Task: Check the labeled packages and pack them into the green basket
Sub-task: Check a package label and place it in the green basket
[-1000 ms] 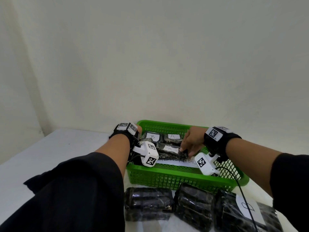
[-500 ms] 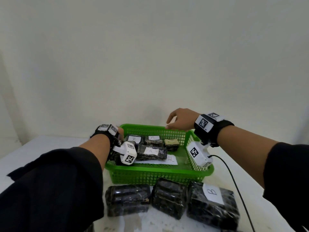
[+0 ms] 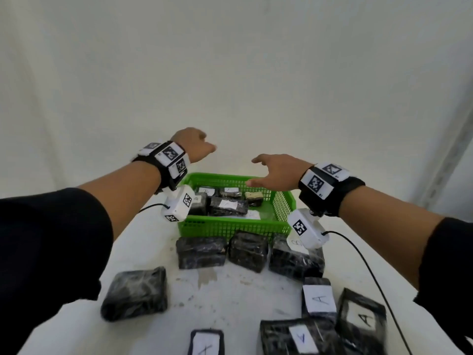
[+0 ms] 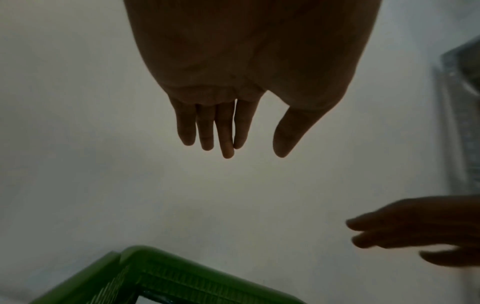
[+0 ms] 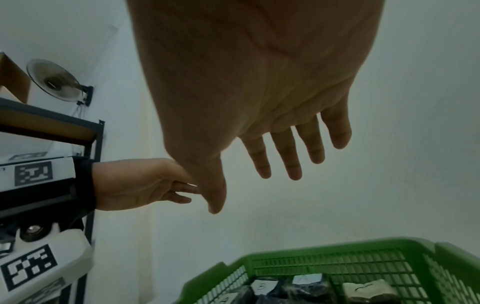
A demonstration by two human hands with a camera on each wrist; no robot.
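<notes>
Both hands [image 3: 194,147] [image 3: 277,172] raised (fingers loose, empty) above green basket [image 3: 230,228].

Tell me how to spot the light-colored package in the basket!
Find the green basket at the back of the white table. Look in its far right part, just under the right hand. There sits the tan package; every other package around it is wrapped in black.
</notes>
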